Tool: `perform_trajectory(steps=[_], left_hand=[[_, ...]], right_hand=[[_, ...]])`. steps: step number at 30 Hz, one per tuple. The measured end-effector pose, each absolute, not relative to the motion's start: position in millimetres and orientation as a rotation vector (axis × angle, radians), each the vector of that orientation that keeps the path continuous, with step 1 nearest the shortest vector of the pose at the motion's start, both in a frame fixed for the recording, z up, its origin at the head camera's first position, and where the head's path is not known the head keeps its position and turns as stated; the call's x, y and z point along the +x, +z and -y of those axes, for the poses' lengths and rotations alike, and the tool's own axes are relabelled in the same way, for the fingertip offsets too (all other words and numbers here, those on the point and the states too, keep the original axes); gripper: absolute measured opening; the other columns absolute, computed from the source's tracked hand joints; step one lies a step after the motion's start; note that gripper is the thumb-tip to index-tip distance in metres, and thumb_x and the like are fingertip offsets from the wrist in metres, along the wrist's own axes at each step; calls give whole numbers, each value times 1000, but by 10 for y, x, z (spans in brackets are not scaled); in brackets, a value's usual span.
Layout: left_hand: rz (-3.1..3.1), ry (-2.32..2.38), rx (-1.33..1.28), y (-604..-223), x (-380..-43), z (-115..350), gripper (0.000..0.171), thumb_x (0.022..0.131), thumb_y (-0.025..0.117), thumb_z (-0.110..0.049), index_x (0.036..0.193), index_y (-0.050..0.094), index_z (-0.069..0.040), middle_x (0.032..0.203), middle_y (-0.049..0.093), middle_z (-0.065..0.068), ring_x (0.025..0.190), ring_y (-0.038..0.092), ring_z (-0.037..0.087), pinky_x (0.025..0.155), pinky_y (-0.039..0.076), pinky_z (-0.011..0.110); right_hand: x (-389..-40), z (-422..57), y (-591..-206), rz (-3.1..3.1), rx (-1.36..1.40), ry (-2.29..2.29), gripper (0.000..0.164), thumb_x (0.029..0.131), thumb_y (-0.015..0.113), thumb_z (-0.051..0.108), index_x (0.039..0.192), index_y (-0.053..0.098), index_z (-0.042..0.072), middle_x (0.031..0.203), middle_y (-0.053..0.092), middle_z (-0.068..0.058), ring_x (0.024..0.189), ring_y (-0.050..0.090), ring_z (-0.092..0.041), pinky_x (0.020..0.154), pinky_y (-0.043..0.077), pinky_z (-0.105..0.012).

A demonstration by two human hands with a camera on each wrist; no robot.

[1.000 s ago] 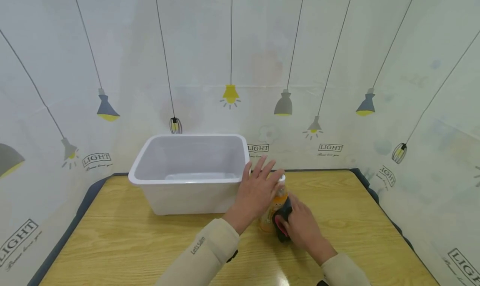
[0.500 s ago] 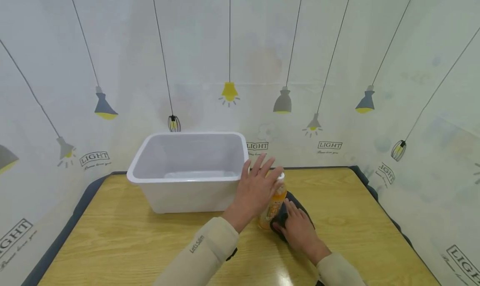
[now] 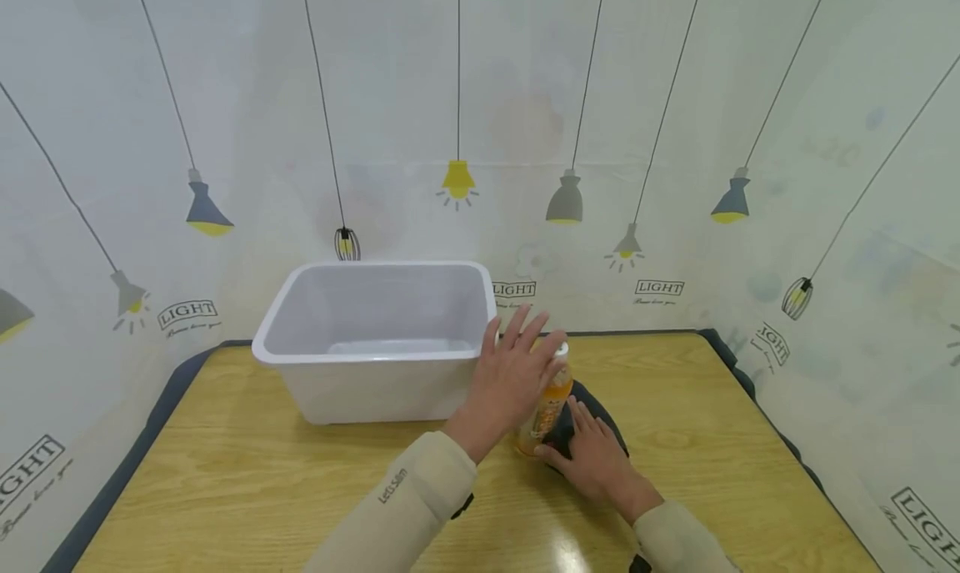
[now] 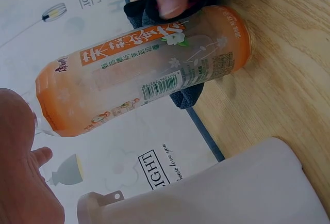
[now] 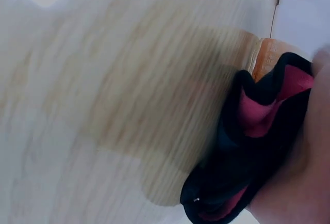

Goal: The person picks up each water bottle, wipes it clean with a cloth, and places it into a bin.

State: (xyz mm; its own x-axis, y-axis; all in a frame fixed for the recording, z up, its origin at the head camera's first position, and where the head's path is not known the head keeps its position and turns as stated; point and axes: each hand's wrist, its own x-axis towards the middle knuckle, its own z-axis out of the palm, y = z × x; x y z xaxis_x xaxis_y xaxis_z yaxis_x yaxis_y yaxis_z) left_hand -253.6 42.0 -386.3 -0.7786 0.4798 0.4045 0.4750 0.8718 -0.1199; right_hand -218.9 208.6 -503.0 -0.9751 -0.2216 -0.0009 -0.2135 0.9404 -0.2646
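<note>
An orange-labelled drink bottle (image 3: 553,404) with a white cap stands upright on the table, right of a white plastic bin. My left hand (image 3: 513,375) reaches across its top with fingers spread and straight, touching it near the cap. In the left wrist view this hand hides the neck of the bottle (image 4: 144,69). Against the bottle's right side sits a dark fabric item (image 3: 600,413); its pink lining shows in the right wrist view, where the fabric (image 5: 242,146) gapes. My right hand (image 3: 596,459) rests on this fabric with fairly straight fingers, thumb by the bottle's lower part.
The white bin (image 3: 382,389) stands left of the bottle, its rim close to my left hand. Behind the wooden table (image 3: 225,473) rises a pale cloth wall (image 3: 420,81) printed with lamps, with more of it on both sides.
My right hand has eased from gripping the fabric's pink-lined opening to lying flatter on it, and more of the dark fabric shows spread behind the bottle. The left hand has barely moved.
</note>
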Motion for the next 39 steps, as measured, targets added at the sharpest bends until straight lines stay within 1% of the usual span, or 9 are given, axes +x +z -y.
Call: perform_trajectory(steps=[3,6,8,10,14,17,20,28,39], left_hand=[[2604,15,-702,-3862,-2538,-422,44,96,19,-53,137,26,-38,151,22,-8,143,6,19,111,17,49],[2595,7,-706,-3856,-2540,-427,44,96,19,-53,137,27,-38,150,23,-8,143,7,19,111,17,49],[2593,-1,-707,-3850,-2539,-430,43,96,20,-52,136,27,-38,150,23,-8,143,7,19,111,17,49],[2599,-6,-705,-3843,-2534,-430,43,96,19,-52,136,27,-38,151,23,-8,143,6,19,111,16,49],[2623,-19,-706,-3830,-2526,-435,44,96,19,-52,137,26,-38,151,21,-8,143,3,18,112,15,49],[2632,-27,-713,-3828,-2523,-442,44,96,19,-52,137,25,-38,152,20,-8,144,2,19,112,14,49],[2630,-31,-712,-3834,-2528,-445,43,96,20,-52,137,25,-38,151,21,-8,143,3,19,112,14,50],[2616,-48,-699,-3842,-2537,-436,42,96,23,-52,135,28,-38,150,24,-7,143,6,19,111,16,49],[2645,-78,-715,-3847,-2543,-414,42,97,20,-52,136,25,-38,151,21,-7,143,4,20,112,13,50]], right_hand=[[-2193,-2072,-5021,-3070,-305,-422,95,85,28,71,113,57,-14,151,18,-19,138,21,-36,106,24,-56],[-2192,-2058,-5014,-3092,-283,-354,93,87,25,70,109,60,-12,150,20,-18,138,22,-34,106,25,-54],[-2186,-2053,-5017,-3119,-288,-296,89,88,25,68,98,66,-10,150,23,-18,138,24,-33,105,27,-53],[-2173,-2057,-5025,-3158,-313,-223,82,90,29,63,96,68,-8,149,25,-17,137,26,-32,105,29,-52],[-2126,-2099,-5061,-3248,-404,34,68,90,45,52,121,55,-7,148,29,-16,135,32,-30,102,33,-50],[-2094,-2149,-5089,-3280,-467,240,72,87,54,48,135,40,-3,148,31,-14,134,35,-28,102,35,-48],[-2093,-2203,-5102,-3281,-483,294,72,87,55,47,139,35,2,148,30,-11,134,35,-27,103,34,-48],[-2137,-2522,-5024,-3295,-402,269,69,87,56,46,141,34,8,145,37,-8,130,40,-26,102,34,-51],[-2145,-3139,-4879,-3350,-122,234,67,89,56,38,138,34,-2,140,41,-21,128,39,-35,99,32,-55]])
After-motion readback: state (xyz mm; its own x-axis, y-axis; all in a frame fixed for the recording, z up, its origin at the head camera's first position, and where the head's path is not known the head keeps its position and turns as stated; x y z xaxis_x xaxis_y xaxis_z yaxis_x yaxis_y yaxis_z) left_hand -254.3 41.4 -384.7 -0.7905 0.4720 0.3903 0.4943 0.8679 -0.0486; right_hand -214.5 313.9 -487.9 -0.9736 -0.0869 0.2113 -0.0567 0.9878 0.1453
